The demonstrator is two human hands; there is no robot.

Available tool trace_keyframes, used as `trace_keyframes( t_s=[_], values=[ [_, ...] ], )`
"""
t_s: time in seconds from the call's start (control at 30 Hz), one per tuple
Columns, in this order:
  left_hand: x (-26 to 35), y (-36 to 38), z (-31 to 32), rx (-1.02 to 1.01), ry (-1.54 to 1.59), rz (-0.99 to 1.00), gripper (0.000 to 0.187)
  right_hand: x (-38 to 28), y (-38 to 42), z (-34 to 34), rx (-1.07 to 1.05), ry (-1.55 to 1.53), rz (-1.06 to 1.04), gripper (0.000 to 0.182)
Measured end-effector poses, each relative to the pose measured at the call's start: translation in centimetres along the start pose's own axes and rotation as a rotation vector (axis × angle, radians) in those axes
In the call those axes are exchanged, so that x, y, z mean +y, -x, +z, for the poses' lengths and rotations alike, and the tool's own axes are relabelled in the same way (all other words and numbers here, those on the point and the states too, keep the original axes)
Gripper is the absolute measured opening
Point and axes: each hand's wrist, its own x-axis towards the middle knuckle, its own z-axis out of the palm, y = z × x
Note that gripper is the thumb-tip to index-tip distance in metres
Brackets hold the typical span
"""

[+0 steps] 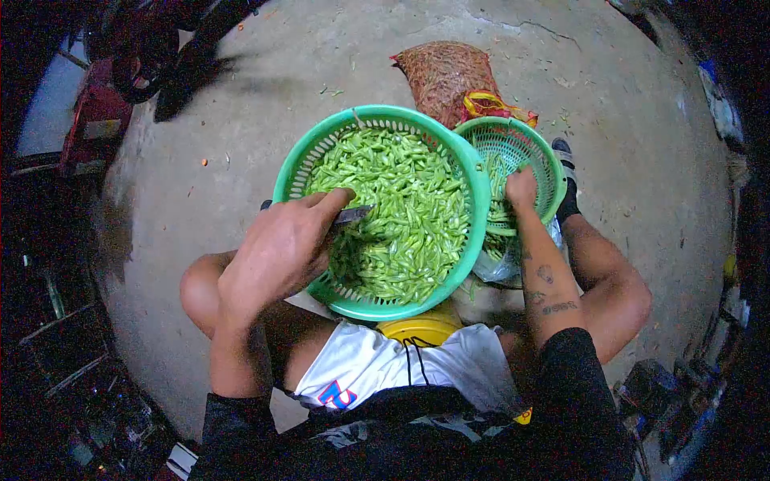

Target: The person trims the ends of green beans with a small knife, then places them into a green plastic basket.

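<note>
A large green plastic basket (480,204) sits in front of my body, filled with short cut pieces of green pods (393,216). Over its left side, my left hand (281,244) is closed around a knife; the dark blade (353,215) points right above the pieces. My right hand (521,189) reaches down into a smaller green basket (553,172) on the right, which holds long green pods (496,210). Its fingers look curled together, but what they grip is mostly hidden.
A full reddish mesh sack (449,76) lies on the concrete floor (216,192) beyond the baskets. Something yellow (421,327) is under the large basket. Clear plastic (497,268) shows below the small one. A dark red machine or vehicle (100,112) stands at the far left.
</note>
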Motion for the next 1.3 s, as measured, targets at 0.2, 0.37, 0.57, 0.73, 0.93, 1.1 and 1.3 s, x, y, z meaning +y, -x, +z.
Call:
trace_keyframes(
  t_s=[0.2,0.37,0.57,0.73,0.93,1.1,1.3],
  values=[
    [0.4,-1.4,-0.2,-0.058,0.017,-0.03,0.061,-2.8,-1.2,-1.7,0.022,-0.044,0.09,0.047],
    [-0.1,-3.0,0.5,-0.086,0.03,-0.052,0.062,-6.6,-1.9,-0.7,-0.206,0.215,0.069,0.055],
    [-0.3,-3.3,0.2,-0.092,-0.002,-0.093,0.062,-5.7,-2.8,0.7,-0.182,0.153,-0.03,0.042],
    [-0.2,-1.7,0.3,-0.017,-0.003,-0.006,0.06,-2.4,-1.8,0.6,0.053,-0.141,0.02,0.044],
    [0.5,-0.5,1.4,0.062,-0.007,-0.062,0.036,-3.6,0.4,-3.1,-0.022,-0.813,0.014,0.042],
    [-1.0,-0.7,2.1,-0.027,0.065,-0.237,0.058,-9.0,5.6,-11.4,-0.309,-1.476,-0.096,0.031],
    [-2.4,0.2,3.0,0.184,0.202,-0.121,0.034,-15.9,15.5,-18.8,-0.509,-1.536,-0.288,0.024]
  ],
)
